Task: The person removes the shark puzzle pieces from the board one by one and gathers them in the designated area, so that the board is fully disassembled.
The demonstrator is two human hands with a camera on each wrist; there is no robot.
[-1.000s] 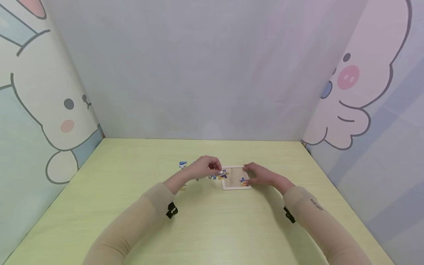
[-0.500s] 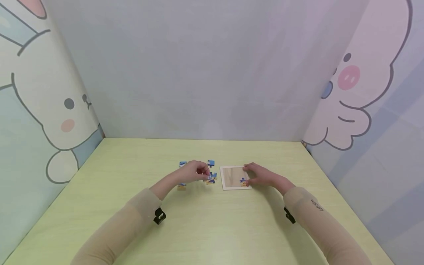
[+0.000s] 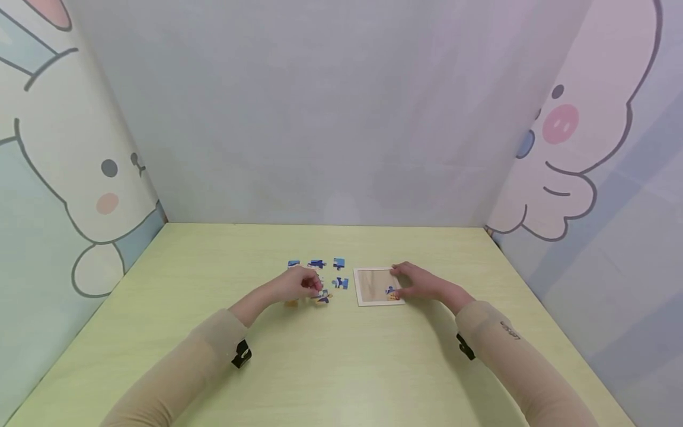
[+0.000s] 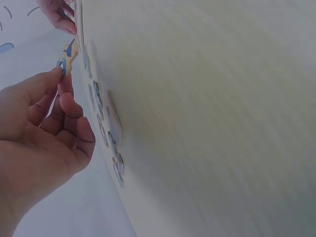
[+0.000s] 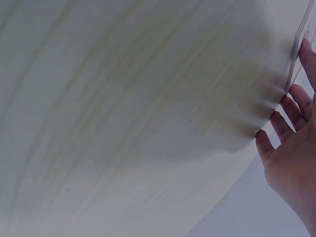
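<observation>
My left hand [image 3: 299, 283] pinches a small puzzle piece [image 4: 68, 53] between thumb and index finger, the other fingers curled in. In the head view that piece, blue and yellow, shows just beyond the fingertips, among other loose pieces. A shallow wooden puzzle frame [image 3: 368, 303] with a white border lies to the right. Along its right side rests my right hand [image 3: 421, 281], thumb over the border and fingers spread near the far corner. In the right wrist view some fingertips touch the table beside the frame [image 5: 296, 54]. One piece [image 3: 392, 293] sits in the frame's near right corner, partly under the thumb.
Several loose puzzle pieces lie on the pale table [image 3: 341, 367] left of the frame, among them a blue one [image 3: 339, 263], a dark blue one [image 3: 317, 263] and another [image 3: 340, 283]. A grey curtain [image 3: 341, 118] hangs behind the table, with cartoon-printed cloth at both sides.
My left hand has drawn left from the frame with the puzzle piece, down to the near side of the loose pieces, uncovering some of them. The right hand and frame stay put.
</observation>
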